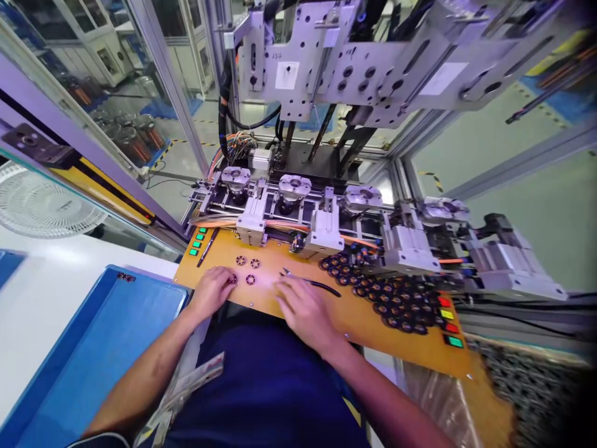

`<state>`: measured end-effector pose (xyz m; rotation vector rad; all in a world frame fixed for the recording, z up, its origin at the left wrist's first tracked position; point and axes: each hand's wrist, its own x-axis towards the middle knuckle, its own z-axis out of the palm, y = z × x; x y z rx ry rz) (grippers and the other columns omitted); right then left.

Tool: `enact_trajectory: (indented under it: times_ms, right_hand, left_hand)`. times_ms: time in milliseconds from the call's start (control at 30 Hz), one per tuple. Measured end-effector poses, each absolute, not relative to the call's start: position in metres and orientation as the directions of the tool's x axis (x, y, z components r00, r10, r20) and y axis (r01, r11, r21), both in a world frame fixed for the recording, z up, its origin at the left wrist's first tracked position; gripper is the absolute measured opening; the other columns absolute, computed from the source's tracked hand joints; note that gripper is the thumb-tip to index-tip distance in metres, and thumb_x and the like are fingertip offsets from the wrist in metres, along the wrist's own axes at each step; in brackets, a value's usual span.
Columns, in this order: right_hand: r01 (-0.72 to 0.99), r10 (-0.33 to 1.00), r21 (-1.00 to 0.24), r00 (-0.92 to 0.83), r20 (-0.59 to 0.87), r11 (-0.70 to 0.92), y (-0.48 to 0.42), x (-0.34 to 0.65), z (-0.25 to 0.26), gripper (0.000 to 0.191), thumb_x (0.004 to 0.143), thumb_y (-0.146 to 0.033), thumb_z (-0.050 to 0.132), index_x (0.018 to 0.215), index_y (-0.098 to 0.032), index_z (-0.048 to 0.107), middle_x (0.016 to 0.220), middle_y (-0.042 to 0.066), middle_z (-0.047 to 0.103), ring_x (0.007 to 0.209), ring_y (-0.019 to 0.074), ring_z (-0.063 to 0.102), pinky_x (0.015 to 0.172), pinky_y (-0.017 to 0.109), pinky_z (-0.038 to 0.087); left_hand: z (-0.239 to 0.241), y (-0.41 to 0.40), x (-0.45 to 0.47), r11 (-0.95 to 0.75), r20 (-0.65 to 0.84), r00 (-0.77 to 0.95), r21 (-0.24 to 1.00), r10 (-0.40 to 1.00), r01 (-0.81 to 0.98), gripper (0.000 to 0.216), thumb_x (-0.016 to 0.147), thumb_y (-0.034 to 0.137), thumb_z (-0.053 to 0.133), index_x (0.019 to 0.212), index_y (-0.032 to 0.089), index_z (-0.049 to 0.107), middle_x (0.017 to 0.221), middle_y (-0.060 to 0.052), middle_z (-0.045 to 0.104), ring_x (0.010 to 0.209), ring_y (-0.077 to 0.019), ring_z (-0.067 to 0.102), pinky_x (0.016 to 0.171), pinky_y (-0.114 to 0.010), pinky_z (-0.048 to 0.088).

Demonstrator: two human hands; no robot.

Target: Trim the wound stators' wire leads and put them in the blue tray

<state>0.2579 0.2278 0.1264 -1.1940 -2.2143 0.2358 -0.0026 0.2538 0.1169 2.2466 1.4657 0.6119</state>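
My left hand (214,291) is at the left part of the orange work plate (280,323), its fingertips closed on a small round motor stator (234,279) with copper-coloured windings. Close by on the plate lie three similar pieces: one stator (250,280) beside the fingertips, and two more stators (247,262) just behind. My right hand (303,308) hovers over or rests on the plate with its fingers apart; no object shows in it. Just beyond its fingers lies a pliers-like hand tool (324,287) with a dark curved handle, partly hidden by the hand.
Many dark round stators (396,302) cover the plate's right side. Behind stands a row of metal fixtures (321,230). Green buttons (198,241) and a black pen-like tool (208,247) are at left, coloured buttons (450,320) at right. A blue tray (105,330) sits left.
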Motion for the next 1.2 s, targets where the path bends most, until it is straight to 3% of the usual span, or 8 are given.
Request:
enact_trajectory:
  times_ms: [200,400,567,700,867,1000,1100,1200]
  right_hand:
    - [0.898,0.872,-0.311,-0.14,0.469,0.311,0.187,0.378,0.137,0.025,0.09,-0.02,0.058,0.114,-0.017,0.063,0.103,0.014,0.067,0.093,0.0277,0.064,0.087,0.046,0.052]
    - [0.971,0.926,-0.233,0.044,0.375,0.049,0.159,0.432,0.111,0.024,0.091,-0.028,0.056,0.11,-0.018,0.066,0.103,0.013,0.065,0.096,0.0269,0.062,0.086,0.046,0.054]
    - [0.969,0.935,-0.242,0.131,0.329,-0.051,0.173,0.423,0.089,0.017,0.087,-0.023,0.061,0.101,-0.015,0.068,0.12,0.016,0.058,0.11,0.029,0.056,0.09,0.049,0.051]
    - [0.956,0.926,-0.283,0.176,0.334,-0.08,0.181,0.42,0.089,0.012,0.089,-0.021,0.062,0.096,-0.013,0.065,0.121,0.01,0.06,0.114,0.0252,0.054,0.094,0.047,0.047]
    - [0.92,0.899,-0.391,0.183,0.397,-0.015,0.182,0.414,0.108,0.009,0.086,-0.016,0.061,0.082,-0.014,0.068,0.112,0.013,0.064,0.109,0.029,0.057,0.091,0.051,0.049]
    - [0.836,0.862,-0.514,0.106,0.496,0.193,0.185,0.369,0.156,0.012,0.09,-0.019,0.057,0.091,-0.02,0.069,0.121,0.013,0.06,0.11,0.0274,0.059,0.09,0.05,0.053]
    - [0.662,0.827,-0.622,0.005,0.561,0.418,0.188,0.319,0.2,0.015,0.089,-0.015,0.06,0.098,-0.024,0.067,0.13,0.01,0.054,0.114,0.0245,0.059,0.092,0.044,0.054]
    - [0.376,0.796,-0.73,-0.035,0.604,0.57,0.193,0.283,0.225,0.03,0.085,-0.006,0.062,0.103,-0.029,0.067,0.132,0.007,0.053,0.115,0.0238,0.058,0.092,0.042,0.054]
  left_hand:
    - [0.107,0.238,-0.008,-0.295,0.266,0.171,0.548,0.949,0.783,0.012,0.086,0.023,0.064,0.094,0.018,0.057,0.114,-0.012,0.067,0.11,-0.0245,0.061,0.095,-0.047,0.051]
    - [0.119,0.209,-0.026,-0.32,0.404,0.103,0.516,0.909,0.794,0.029,0.082,0.029,0.07,0.106,0.017,0.057,0.108,-0.012,0.068,0.1,-0.025,0.067,0.091,-0.046,0.054]
    - [0.144,0.219,-0.01,-0.373,0.466,0.105,0.532,0.879,0.76,0.037,0.079,0.025,0.073,0.112,0.017,0.058,0.106,-0.01,0.069,0.099,-0.0248,0.068,0.091,-0.043,0.055]
    - [0.155,0.226,-0.001,-0.427,0.49,0.131,0.561,0.862,0.71,0.032,0.079,0.023,0.073,0.108,0.017,0.059,0.107,-0.01,0.069,0.102,-0.0254,0.067,0.094,-0.044,0.053]
    - [0.165,0.236,0.002,-0.427,0.44,0.163,0.607,0.883,0.67,0.024,0.082,0.025,0.069,0.105,0.02,0.061,0.106,-0.008,0.069,0.1,-0.0239,0.067,0.093,-0.044,0.054]
    - [0.205,0.249,0.033,-0.488,0.302,0.398,0.685,0.866,0.542,0.029,0.084,0.028,0.067,0.113,0.023,0.064,0.109,-0.008,0.071,0.101,-0.0232,0.068,0.091,-0.04,0.056]
    - [0.237,0.253,0.067,-0.402,0.157,0.62,0.873,0.768,0.277,0.043,0.086,0.029,0.066,0.127,0.023,0.059,0.105,-0.007,0.074,0.096,-0.0209,0.07,0.088,-0.036,0.057]
    - [0.248,0.248,0.088,-0.198,0.123,0.608,0.978,0.785,0.058,0.041,0.086,0.033,0.065,0.124,0.018,0.062,0.101,-0.008,0.076,0.088,-0.0198,0.072,0.079,-0.031,0.059]
